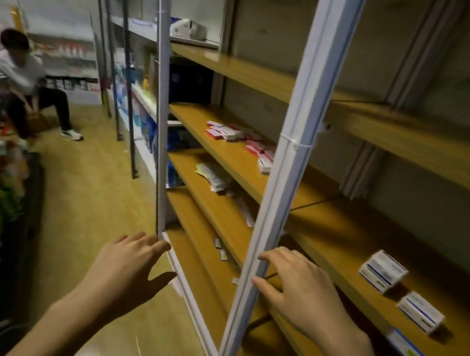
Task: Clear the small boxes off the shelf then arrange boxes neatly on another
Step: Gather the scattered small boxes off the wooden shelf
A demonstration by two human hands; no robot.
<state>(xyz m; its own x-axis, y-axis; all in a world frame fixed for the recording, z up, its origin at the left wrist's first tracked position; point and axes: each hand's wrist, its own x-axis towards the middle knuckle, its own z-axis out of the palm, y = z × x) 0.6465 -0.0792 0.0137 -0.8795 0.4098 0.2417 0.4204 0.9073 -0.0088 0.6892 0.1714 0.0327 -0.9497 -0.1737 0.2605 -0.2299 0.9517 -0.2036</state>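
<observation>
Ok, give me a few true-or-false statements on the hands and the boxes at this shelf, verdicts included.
1. The left hand and the right hand hold nothing. True.
2. Two white boxes with blue stripes sit on a shelf right of the white post. True.
3. The red-and-white boxes are stacked in the left hand. False: they lie scattered on a shelf left of the post.
4. The right hand grips one of the white boxes. False: its fingers are by the post, apart from those boxes.
5. A person in a white top sits at the far left. True.
</observation>
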